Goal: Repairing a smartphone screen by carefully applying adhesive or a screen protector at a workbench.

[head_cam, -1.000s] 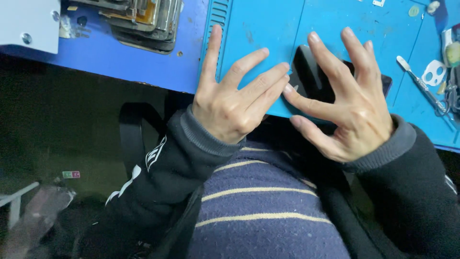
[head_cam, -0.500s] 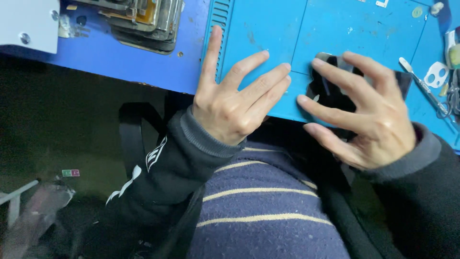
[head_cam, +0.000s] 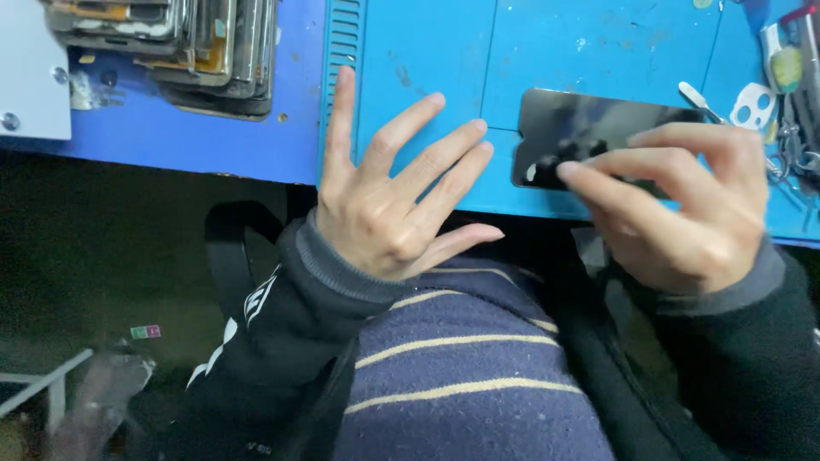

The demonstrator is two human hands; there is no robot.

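Right hand [head_cam: 692, 213] now slides the phone [head_cam: 598, 141] right across the blue mat [head_cam: 427, 77], fingertips curled on its near edge, no longer beside the left hand [head_cam: 393, 196], which hovers splayed and empty over the mat's near edge.

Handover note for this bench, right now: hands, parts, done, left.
Left hand: open, fingers spread, holding nothing, over the near edge of the blue mat.
Right hand: fingertips on the near edge of the black phone screen panel, which lies on the mat; whether it is a closed grip cannot be told.
Parts: stack of phone frames far left on the bench; small tools at the right edge.
Done: panel is on the mat.
Left: panel is not lifted or opened; tools are untouched.
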